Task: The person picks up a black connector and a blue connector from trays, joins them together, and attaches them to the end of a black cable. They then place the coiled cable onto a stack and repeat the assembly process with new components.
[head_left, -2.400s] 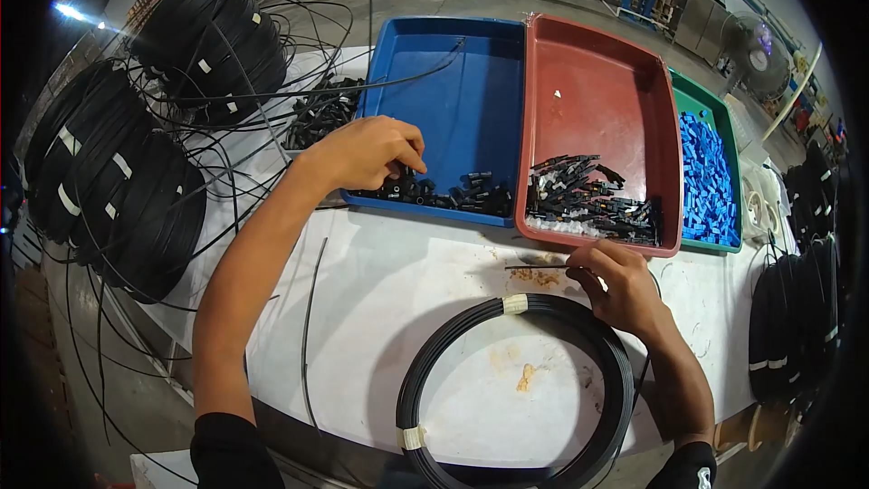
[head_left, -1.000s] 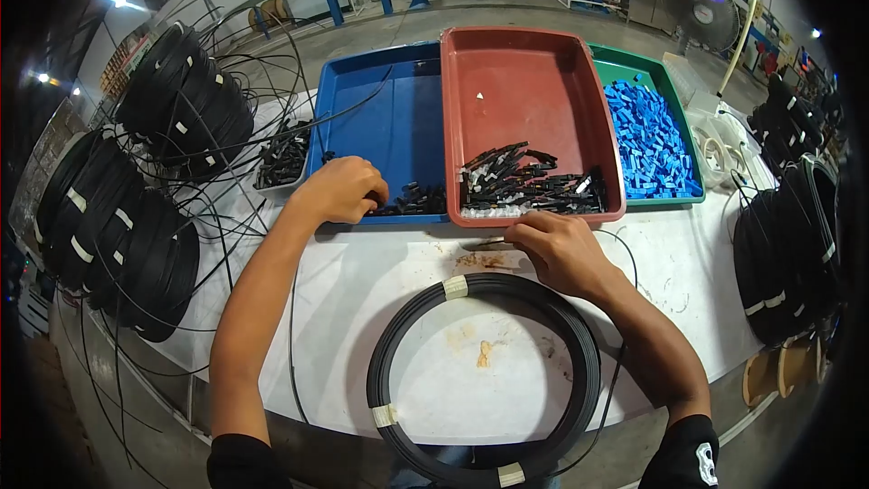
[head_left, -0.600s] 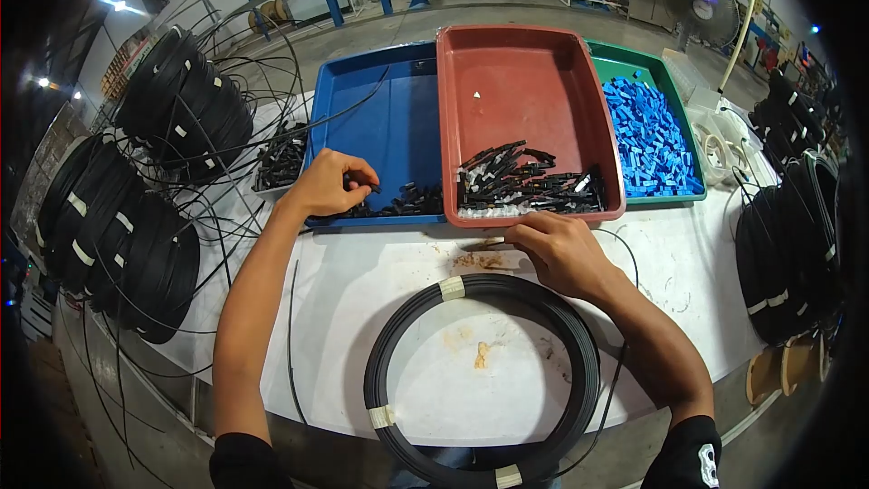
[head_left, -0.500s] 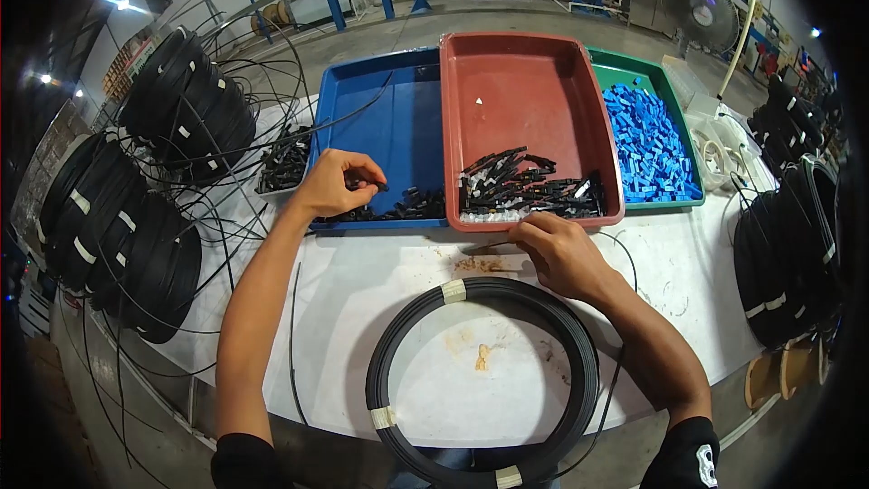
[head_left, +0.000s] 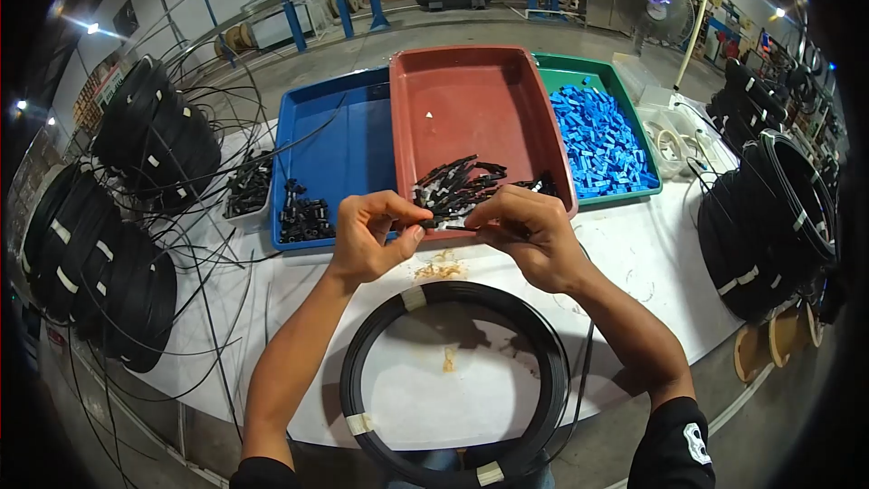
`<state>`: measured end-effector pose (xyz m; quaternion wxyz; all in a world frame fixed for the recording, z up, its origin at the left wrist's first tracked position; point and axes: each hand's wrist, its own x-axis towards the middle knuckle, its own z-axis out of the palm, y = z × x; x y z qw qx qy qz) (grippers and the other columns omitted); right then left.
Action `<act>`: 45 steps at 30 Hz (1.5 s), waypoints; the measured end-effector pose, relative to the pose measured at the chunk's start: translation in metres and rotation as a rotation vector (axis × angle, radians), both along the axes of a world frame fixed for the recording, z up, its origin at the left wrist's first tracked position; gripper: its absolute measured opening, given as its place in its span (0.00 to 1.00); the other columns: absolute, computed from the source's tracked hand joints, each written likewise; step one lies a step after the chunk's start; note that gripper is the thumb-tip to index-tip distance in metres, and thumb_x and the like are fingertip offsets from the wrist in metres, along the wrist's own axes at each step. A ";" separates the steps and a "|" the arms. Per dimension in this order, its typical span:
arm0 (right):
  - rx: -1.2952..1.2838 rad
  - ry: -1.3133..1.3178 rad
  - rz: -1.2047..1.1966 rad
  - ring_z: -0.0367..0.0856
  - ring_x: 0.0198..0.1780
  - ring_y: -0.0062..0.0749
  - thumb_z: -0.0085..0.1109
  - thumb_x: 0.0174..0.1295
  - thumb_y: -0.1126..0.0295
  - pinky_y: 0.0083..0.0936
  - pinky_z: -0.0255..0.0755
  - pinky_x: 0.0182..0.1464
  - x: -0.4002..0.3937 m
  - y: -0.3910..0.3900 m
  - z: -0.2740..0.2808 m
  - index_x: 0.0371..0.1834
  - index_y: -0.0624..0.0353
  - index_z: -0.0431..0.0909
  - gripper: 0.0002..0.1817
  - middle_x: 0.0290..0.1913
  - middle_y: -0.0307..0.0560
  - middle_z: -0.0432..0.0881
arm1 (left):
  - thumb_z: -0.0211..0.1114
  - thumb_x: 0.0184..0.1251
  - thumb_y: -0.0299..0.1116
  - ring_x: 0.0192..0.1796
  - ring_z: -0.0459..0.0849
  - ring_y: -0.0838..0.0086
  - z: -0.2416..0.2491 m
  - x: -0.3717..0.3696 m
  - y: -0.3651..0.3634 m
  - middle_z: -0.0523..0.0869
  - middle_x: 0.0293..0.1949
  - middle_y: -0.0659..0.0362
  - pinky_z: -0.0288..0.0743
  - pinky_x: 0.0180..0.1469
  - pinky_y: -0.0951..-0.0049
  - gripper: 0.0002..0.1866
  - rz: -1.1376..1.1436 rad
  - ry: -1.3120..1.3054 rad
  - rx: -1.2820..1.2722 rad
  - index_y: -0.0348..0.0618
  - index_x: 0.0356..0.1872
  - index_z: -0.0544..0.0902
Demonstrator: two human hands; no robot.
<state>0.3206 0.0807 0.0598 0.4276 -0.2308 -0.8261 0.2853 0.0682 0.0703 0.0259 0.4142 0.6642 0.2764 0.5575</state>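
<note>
Both hands meet over the front edge of the red tray [head_left: 480, 81]. My left hand [head_left: 376, 234] pinches a small black part [head_left: 428, 223] between thumb and fingertips. My right hand [head_left: 529, 234] is closed on the end of a thin black cable [head_left: 460, 228], which points at that part. Whether cable and part touch is too small to tell. Below the hands lies a coil of black cable [head_left: 355, 371], bound with pale tape. Black and white pieces [head_left: 457, 181] are heaped in the red tray behind the fingers.
A blue tray [head_left: 335, 127] holding black parts [head_left: 305, 217] is on the left. A green tray [head_left: 647, 149] with blue pieces [head_left: 602, 140] stands right. Black coils are stacked at the left [head_left: 154, 140] and right [head_left: 751, 226]. A fan [head_left: 656, 4] stands behind.
My left hand has moved right from the blue tray to my right hand, carrying the small black part. My right hand has lifted the cable end slightly. The whole view has shifted.
</note>
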 end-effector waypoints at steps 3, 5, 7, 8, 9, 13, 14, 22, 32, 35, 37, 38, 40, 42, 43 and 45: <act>-0.112 0.114 0.048 0.80 0.32 0.22 0.63 0.63 0.82 0.21 0.73 0.35 0.000 0.003 -0.001 0.41 0.63 0.86 0.06 0.35 0.45 0.86 | 0.68 0.52 0.15 0.32 0.80 0.82 0.000 0.010 -0.001 0.89 0.32 0.56 0.73 0.37 0.82 0.09 0.107 0.109 0.181 0.30 0.37 0.87; -0.142 0.117 0.063 0.80 0.33 0.21 0.63 0.63 0.83 0.20 0.73 0.35 0.001 0.005 -0.001 0.41 0.63 0.85 0.06 0.35 0.45 0.86 | 0.69 0.51 0.15 0.33 0.80 0.82 0.002 0.014 0.000 0.89 0.32 0.56 0.74 0.37 0.82 0.10 0.107 0.083 0.201 0.30 0.36 0.88; -0.172 0.076 0.060 0.81 0.35 0.20 0.63 0.63 0.83 0.21 0.75 0.36 0.003 0.005 0.001 0.41 0.65 0.85 0.07 0.36 0.45 0.87 | 0.69 0.50 0.15 0.33 0.81 0.82 0.003 0.012 -0.001 0.89 0.32 0.56 0.74 0.37 0.82 0.10 0.108 0.057 0.219 0.30 0.36 0.88; -0.175 0.077 0.061 0.81 0.35 0.20 0.63 0.63 0.83 0.21 0.75 0.36 0.003 0.005 0.001 0.41 0.65 0.85 0.07 0.36 0.45 0.87 | 0.67 0.50 0.14 0.37 0.83 0.77 0.004 0.010 -0.001 0.89 0.34 0.53 0.77 0.43 0.78 0.10 0.103 0.107 0.232 0.29 0.35 0.86; -0.184 0.093 0.072 0.82 0.35 0.20 0.64 0.62 0.83 0.22 0.75 0.37 0.003 0.005 0.001 0.41 0.65 0.86 0.07 0.36 0.45 0.87 | 0.64 0.51 0.13 0.40 0.86 0.72 0.006 0.008 -0.002 0.89 0.35 0.50 0.80 0.48 0.74 0.09 0.097 0.157 0.244 0.28 0.35 0.85; -0.133 0.046 0.058 0.84 0.34 0.27 0.66 0.60 0.82 0.25 0.76 0.36 0.004 0.000 0.008 0.40 0.65 0.86 0.06 0.35 0.48 0.86 | 0.65 0.49 0.13 0.38 0.87 0.71 0.013 0.011 -0.005 0.89 0.34 0.50 0.80 0.45 0.74 0.08 0.111 0.149 0.268 0.29 0.33 0.85; -0.133 0.045 0.060 0.84 0.34 0.27 0.66 0.60 0.82 0.25 0.76 0.36 0.005 -0.001 0.011 0.40 0.65 0.86 0.06 0.35 0.48 0.86 | 0.66 0.48 0.13 0.35 0.87 0.71 0.018 0.011 -0.006 0.89 0.32 0.50 0.80 0.42 0.74 0.08 0.150 0.225 0.333 0.30 0.32 0.85; 0.070 -0.081 0.007 0.86 0.37 0.43 0.69 0.56 0.80 0.35 0.79 0.39 -0.013 -0.007 -0.003 0.42 0.62 0.81 0.11 0.35 0.50 0.85 | 0.76 0.44 0.23 0.30 0.90 0.68 0.015 0.024 -0.007 0.91 0.30 0.55 0.83 0.36 0.71 0.10 0.211 0.585 0.660 0.40 0.31 0.89; 0.081 -0.470 0.136 0.85 0.39 0.54 0.64 0.60 0.73 0.44 0.78 0.42 -0.001 0.032 -0.062 0.43 0.60 0.83 0.09 0.38 0.54 0.86 | 0.75 0.53 0.32 0.39 0.89 0.62 0.023 -0.024 0.078 0.91 0.34 0.56 0.80 0.43 0.65 0.07 0.361 1.106 0.586 0.44 0.34 0.90; 0.060 -0.491 0.140 0.85 0.39 0.54 0.63 0.59 0.73 0.45 0.77 0.42 -0.001 0.032 -0.060 0.46 0.59 0.83 0.12 0.38 0.54 0.85 | 0.71 0.56 0.33 0.45 0.86 0.60 0.010 0.011 0.091 0.89 0.36 0.55 0.77 0.52 0.61 0.09 0.444 1.319 0.537 0.43 0.38 0.88; 0.062 -0.512 0.132 0.84 0.39 0.54 0.63 0.59 0.73 0.45 0.77 0.42 0.000 0.030 -0.058 0.48 0.59 0.83 0.13 0.38 0.54 0.85 | 0.71 0.56 0.32 0.44 0.87 0.59 -0.001 0.023 0.103 0.89 0.36 0.54 0.78 0.50 0.60 0.10 0.495 1.352 0.524 0.44 0.39 0.87; 0.089 -0.536 0.128 0.84 0.39 0.54 0.63 0.58 0.73 0.44 0.77 0.42 0.000 0.029 -0.057 0.49 0.59 0.83 0.14 0.39 0.54 0.85 | 0.70 0.56 0.32 0.43 0.87 0.58 -0.004 0.027 0.109 0.88 0.36 0.54 0.79 0.49 0.60 0.11 0.557 1.390 0.511 0.44 0.41 0.87; 0.119 -0.571 0.125 0.84 0.39 0.55 0.63 0.58 0.73 0.44 0.77 0.42 0.002 0.031 -0.055 0.50 0.59 0.83 0.15 0.39 0.54 0.85 | 0.70 0.57 0.30 0.42 0.87 0.57 -0.006 0.029 0.117 0.88 0.35 0.53 0.80 0.47 0.61 0.12 0.539 1.371 0.496 0.44 0.43 0.86; 0.138 -0.553 0.132 0.84 0.39 0.55 0.64 0.57 0.74 0.45 0.77 0.42 0.001 0.031 -0.055 0.49 0.61 0.82 0.16 0.39 0.54 0.84 | 0.69 0.57 0.28 0.41 0.87 0.56 -0.006 0.030 0.120 0.87 0.35 0.52 0.81 0.44 0.61 0.14 0.526 1.363 0.475 0.43 0.46 0.84; 0.137 -0.554 0.136 0.84 0.39 0.55 0.64 0.57 0.74 0.45 0.77 0.42 0.002 0.031 -0.055 0.49 0.61 0.82 0.16 0.39 0.54 0.84 | 0.68 0.60 0.27 0.39 0.88 0.59 -0.002 0.032 0.119 0.87 0.35 0.53 0.81 0.42 0.65 0.14 0.490 1.088 0.447 0.43 0.48 0.82; 0.110 -0.537 0.114 0.84 0.38 0.55 0.65 0.56 0.74 0.45 0.77 0.41 0.002 0.031 -0.056 0.48 0.61 0.83 0.16 0.37 0.54 0.84 | 0.66 0.62 0.25 0.38 0.88 0.63 0.006 0.029 0.114 0.86 0.35 0.54 0.81 0.39 0.68 0.15 0.450 0.822 0.415 0.42 0.51 0.81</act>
